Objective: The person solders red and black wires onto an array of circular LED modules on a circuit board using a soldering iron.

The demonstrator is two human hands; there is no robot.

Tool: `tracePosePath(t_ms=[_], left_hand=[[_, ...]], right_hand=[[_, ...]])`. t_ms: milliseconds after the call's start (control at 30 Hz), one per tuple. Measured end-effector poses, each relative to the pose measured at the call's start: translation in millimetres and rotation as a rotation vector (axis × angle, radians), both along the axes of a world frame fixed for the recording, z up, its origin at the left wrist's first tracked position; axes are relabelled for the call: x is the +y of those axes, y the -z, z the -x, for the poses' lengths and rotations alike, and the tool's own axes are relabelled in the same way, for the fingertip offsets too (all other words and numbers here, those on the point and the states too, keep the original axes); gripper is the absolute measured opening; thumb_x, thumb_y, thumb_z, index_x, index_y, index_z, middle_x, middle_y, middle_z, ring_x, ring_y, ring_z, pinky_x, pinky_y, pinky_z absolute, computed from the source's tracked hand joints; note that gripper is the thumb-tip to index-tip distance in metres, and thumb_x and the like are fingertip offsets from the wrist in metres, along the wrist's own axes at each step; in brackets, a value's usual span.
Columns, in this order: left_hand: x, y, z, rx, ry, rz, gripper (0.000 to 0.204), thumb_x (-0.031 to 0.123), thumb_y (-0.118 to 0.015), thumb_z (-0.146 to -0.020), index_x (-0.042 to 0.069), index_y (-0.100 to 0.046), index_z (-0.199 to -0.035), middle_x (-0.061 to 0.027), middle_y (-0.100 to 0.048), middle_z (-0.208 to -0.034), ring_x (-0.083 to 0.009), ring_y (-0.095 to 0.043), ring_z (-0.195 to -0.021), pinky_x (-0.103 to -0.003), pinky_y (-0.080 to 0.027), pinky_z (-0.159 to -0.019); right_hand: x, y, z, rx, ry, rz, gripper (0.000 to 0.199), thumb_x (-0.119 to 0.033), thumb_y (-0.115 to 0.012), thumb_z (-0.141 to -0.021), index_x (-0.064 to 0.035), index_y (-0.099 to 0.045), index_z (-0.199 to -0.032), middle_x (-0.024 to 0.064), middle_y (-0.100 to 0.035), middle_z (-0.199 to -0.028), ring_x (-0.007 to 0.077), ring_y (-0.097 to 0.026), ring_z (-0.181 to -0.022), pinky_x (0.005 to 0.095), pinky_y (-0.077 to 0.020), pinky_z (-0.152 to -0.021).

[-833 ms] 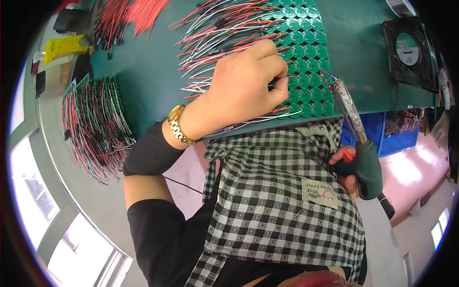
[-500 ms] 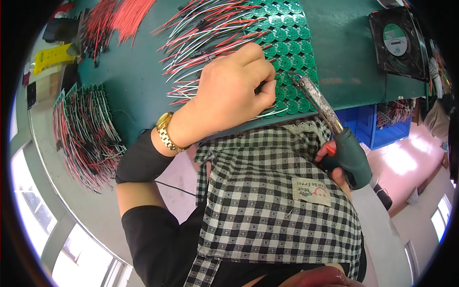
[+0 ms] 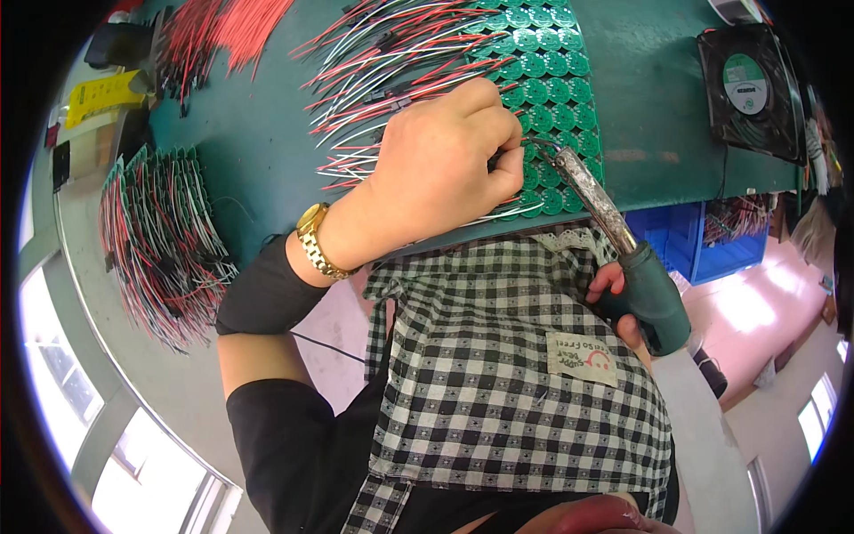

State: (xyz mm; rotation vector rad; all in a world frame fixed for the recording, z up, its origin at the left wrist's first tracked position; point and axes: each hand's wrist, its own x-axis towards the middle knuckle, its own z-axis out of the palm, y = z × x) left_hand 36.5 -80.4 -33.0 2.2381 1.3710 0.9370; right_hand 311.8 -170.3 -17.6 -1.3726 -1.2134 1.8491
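My left hand, with a gold watch at the wrist, is closed in a pinch over the left side of a panel of round green circuit boards. What its fingertips hold is hidden. Red, white and black wires lie in rows along the panel's left edge, some passing under this hand. A soldering iron with a dark green handle is gripped by my right hand, which shows only in part. Its tip points up and left, close by the left fingertips, over the boards.
Wired green boards are stacked at the left table edge. Red wire bundles and a yellow packet lie at the far left. A black fan stands at the far right, above a blue bin holding wires.
The soldering iron's tip has come nearer to my left fingertips. My left hand keeps its pinch, and the whole view has shifted slightly.
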Motion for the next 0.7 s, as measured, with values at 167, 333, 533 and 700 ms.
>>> tracePosePath(t_ms=[167,333,533,700], left_hand=[[0.2,-0.4,-0.2,0.000,0.003,-0.018,0.012,0.001,-0.067,-0.064,0.006,-0.058,-0.069,-0.0032,-0.052,-0.066,-0.0172,-0.054,-0.055,-0.027,-0.045,-0.048],[0.9,0.1,-0.1,0.000,0.000,-0.023,0.011,0.001,-0.067,-0.064,0.006,-0.058,-0.068,-0.0034,-0.052,-0.066,-0.0178,-0.054,-0.055,-0.028,-0.045,-0.049],[-0.8,1.7,0.8,-0.014,-0.007,-0.017,0.011,0.002,-0.067,-0.063,0.006,-0.058,-0.068,-0.0037,-0.052,-0.066,-0.0186,-0.054,-0.055,-0.028,-0.045,-0.049],[0.4,2.3,0.7,0.004,0.001,-0.082,0.009,0.004,-0.065,-0.063,0.007,-0.058,-0.069,-0.0048,-0.051,-0.066,-0.0215,-0.054,-0.054,-0.031,-0.044,-0.047]], right_hand=[[8.0,5.6,-11.0,-0.062,-0.266,-0.226,0.041,-0.036,-0.064,-0.083,-0.0062,-0.045,-0.104,0.0115,-0.053,-0.099,0.0169,-0.055,-0.083,0.0275,-0.0444,-0.073],[7.5,3.8,-18.6,-0.096,-0.307,-0.024,0.044,-0.036,-0.062,-0.084,-0.0043,-0.044,-0.110,0.0096,-0.055,-0.096,0.0062,-0.047,-0.057,0.0167,-0.0362,-0.050],[4.8,2.7,-23.0,-0.143,-0.253,-0.122,0.059,-0.050,-0.063,-0.080,-0.0027,-0.044,-0.109,0.0100,-0.057,-0.095,0.0020,-0.038,-0.048,0.0158,-0.0287,-0.043],[7.4,12.2,-28.0,-0.191,-0.274,-0.316,0.059,-0.048,-0.058,-0.084,0.0007,-0.044,-0.114,0.0107,-0.057,-0.094,0.0082,-0.050,-0.061,0.0212,-0.0399,-0.056]])
